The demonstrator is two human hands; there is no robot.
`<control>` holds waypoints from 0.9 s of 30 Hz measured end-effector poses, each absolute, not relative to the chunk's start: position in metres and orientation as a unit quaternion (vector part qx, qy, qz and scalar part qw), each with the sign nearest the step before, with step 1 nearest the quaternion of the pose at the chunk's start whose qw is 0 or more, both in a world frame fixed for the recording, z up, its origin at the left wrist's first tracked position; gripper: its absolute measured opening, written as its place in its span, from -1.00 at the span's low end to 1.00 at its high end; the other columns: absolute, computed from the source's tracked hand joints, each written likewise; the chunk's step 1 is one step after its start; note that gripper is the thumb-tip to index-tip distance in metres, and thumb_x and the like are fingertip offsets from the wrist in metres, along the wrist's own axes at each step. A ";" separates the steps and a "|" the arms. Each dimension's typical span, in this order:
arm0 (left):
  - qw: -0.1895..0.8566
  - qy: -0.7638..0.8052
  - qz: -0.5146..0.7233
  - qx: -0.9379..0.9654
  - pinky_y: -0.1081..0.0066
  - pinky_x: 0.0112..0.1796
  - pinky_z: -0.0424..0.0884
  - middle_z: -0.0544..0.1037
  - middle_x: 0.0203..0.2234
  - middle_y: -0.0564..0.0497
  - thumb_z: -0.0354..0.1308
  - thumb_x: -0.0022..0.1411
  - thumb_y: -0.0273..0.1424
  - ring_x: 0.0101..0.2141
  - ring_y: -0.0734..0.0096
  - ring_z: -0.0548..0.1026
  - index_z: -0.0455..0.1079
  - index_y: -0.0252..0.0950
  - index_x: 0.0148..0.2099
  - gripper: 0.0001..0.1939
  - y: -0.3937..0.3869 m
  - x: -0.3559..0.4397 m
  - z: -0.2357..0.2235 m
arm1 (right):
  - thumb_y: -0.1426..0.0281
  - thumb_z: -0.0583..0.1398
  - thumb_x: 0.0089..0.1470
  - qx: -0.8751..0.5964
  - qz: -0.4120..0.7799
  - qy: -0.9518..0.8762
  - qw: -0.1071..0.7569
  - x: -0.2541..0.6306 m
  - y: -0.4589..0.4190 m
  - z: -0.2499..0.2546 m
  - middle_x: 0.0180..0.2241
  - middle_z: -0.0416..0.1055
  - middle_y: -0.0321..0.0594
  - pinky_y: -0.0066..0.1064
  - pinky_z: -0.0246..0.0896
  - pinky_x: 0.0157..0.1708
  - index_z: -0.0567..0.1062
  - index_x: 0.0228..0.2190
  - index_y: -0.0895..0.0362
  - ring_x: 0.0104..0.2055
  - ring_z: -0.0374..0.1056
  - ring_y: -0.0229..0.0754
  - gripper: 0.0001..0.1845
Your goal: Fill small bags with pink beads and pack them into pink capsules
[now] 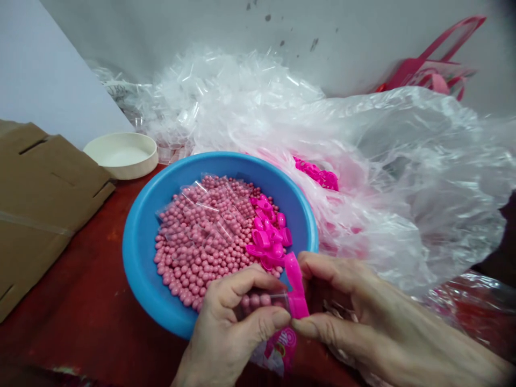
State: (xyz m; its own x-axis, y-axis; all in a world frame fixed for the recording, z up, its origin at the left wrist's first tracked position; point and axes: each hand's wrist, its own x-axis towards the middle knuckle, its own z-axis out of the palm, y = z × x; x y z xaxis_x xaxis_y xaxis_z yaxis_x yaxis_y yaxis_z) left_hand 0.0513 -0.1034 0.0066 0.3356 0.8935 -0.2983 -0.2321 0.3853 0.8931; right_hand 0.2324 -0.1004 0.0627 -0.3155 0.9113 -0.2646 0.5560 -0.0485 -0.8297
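My left hand (223, 328) pinches a small clear plastic bag (262, 301) holding several pink beads. My right hand (355, 312) grips a long pink plastic piece (296, 285) at the bag's end, between thumb and forefinger. Just behind my hands, a blue plastic basin (151, 258) holds a heap of pink beads (189, 258). Several flat clear bags (201, 209) lie on the beads, with a cluster of bright pink plastic pieces (268, 236) beside them. A printed pink packet (278, 349) shows below my hands, partly hidden by them.
A large crumpled clear plastic sack (382, 161) lies behind the basin, with more pink pieces (318, 173) inside. A flattened cardboard box (44, 204) and a white round dish (121, 153) sit left on a red tabletop (80, 306). A pink bag (423, 70) leans against the wall.
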 end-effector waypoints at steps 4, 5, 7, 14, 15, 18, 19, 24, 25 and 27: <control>0.736 0.400 0.417 0.352 0.63 -0.46 0.35 0.51 -0.54 0.10 0.41 -0.11 -0.43 -0.51 0.56 0.39 0.57 -0.24 -0.36 -0.82 -0.103 0.049 0.002 | 0.56 0.22 -0.12 -0.554 0.497 -0.655 0.134 0.219 -0.093 0.075 -0.63 0.23 -0.42 -0.57 0.02 -0.63 0.33 -0.58 0.14 -0.60 0.14 -0.40 -0.84; 0.744 0.392 0.426 0.334 0.62 -0.46 0.36 0.52 -0.53 0.09 0.42 -0.13 -0.43 -0.51 0.55 0.40 0.57 -0.25 -0.36 -0.81 -0.103 0.049 0.002 | 0.58 0.22 -0.14 -0.554 0.500 -0.652 0.136 0.216 -0.093 0.077 -0.65 0.21 -0.45 -0.59 -0.01 -0.65 0.32 -0.59 0.15 -0.62 0.11 -0.42 -0.83; 0.759 0.381 0.442 0.288 0.63 -0.47 0.37 0.54 -0.56 0.09 0.43 -0.18 -0.43 -0.53 0.57 0.41 0.58 -0.26 -0.36 -0.77 -0.104 0.050 0.005 | 0.58 0.23 -0.15 -0.554 0.501 -0.645 0.162 0.213 -0.094 0.078 -0.66 0.19 -0.48 -0.61 -0.04 -0.68 0.31 -0.60 0.16 -0.64 0.10 -0.44 -0.81; 0.737 0.406 0.519 0.152 0.61 -0.58 0.40 0.57 -0.64 0.10 0.37 -0.27 -0.54 -0.65 0.54 0.46 0.58 -0.25 -0.41 -0.75 -0.106 0.055 0.024 | 0.42 0.38 -0.13 -0.424 0.291 -0.759 0.399 0.200 -0.104 0.056 -0.54 0.32 -0.32 -0.51 0.15 -0.57 0.47 -0.46 0.24 -0.52 0.22 -0.33 -0.79; 0.730 0.415 0.525 0.141 0.62 -0.59 0.40 0.58 -0.64 0.10 0.36 -0.27 -0.55 -0.66 0.54 0.47 0.58 -0.25 -0.41 -0.75 -0.106 0.055 0.026 | 0.37 0.33 -0.04 -0.402 0.257 -0.773 0.418 0.198 -0.105 0.052 -0.54 0.32 -0.28 -0.49 0.17 -0.56 0.47 -0.44 0.25 -0.51 0.23 -0.30 -0.81; 0.722 0.429 0.531 0.115 0.66 -0.59 0.42 0.61 -0.63 0.13 0.35 -0.30 -0.58 -0.67 0.58 0.48 0.57 -0.21 -0.47 -0.76 -0.107 0.055 0.030 | 0.26 0.13 0.18 -0.358 0.190 -0.786 0.467 0.193 -0.106 0.042 -0.53 0.33 -0.23 -0.46 0.22 -0.56 0.46 -0.41 0.24 -0.49 0.22 -0.26 -0.71; 0.724 0.430 0.527 0.115 0.67 -0.59 0.42 0.61 -0.63 0.13 0.35 -0.30 -0.58 -0.67 0.58 0.49 0.57 -0.20 -0.48 -0.77 -0.107 0.055 0.031 | 0.24 0.10 0.20 -0.349 0.180 -0.787 0.476 0.192 -0.106 0.039 -0.53 0.32 -0.23 -0.46 0.23 -0.56 0.46 -0.38 0.23 -0.48 0.21 -0.25 -0.69; 0.729 0.419 0.520 0.148 0.66 -0.54 0.46 0.64 -0.60 0.08 0.38 -0.28 -0.53 -0.63 0.54 0.53 0.55 -0.26 -0.49 -0.82 -0.107 0.059 0.033 | 0.23 0.12 0.18 -0.339 0.214 -0.782 0.477 0.196 -0.111 0.033 -0.44 0.31 -0.19 -0.42 0.28 -0.47 0.41 -0.14 0.32 -0.43 0.23 -0.23 -0.61; 0.723 0.419 0.528 0.150 0.66 -0.52 0.46 0.64 -0.59 0.07 0.38 -0.28 -0.53 -0.61 0.54 0.54 0.55 -0.28 -0.48 -0.81 -0.107 0.060 0.032 | 0.28 0.13 0.18 -0.342 0.231 -0.775 0.479 0.197 -0.112 0.033 -0.44 0.30 -0.19 -0.41 0.27 -0.45 0.41 -0.14 0.32 -0.42 0.23 -0.23 -0.66; 0.709 0.424 0.542 0.155 0.65 -0.55 0.45 0.63 -0.59 0.08 0.40 -0.29 -0.53 -0.62 0.55 0.52 0.55 -0.29 -0.45 -0.77 -0.107 0.060 0.028 | 0.43 0.14 0.17 -0.353 0.266 -0.758 0.480 0.198 -0.113 0.034 -0.45 0.27 -0.24 -0.41 0.23 -0.44 0.44 -0.22 0.29 -0.41 0.23 -0.24 -0.81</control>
State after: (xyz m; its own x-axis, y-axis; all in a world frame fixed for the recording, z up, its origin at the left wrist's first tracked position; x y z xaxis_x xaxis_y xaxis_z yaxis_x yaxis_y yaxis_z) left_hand 0.0601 -0.1066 0.0280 0.0531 0.9001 -0.4325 -0.6371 0.3641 0.6794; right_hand 0.1983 -0.1133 0.0342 -0.2908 0.7901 0.5396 0.2800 0.6096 -0.7416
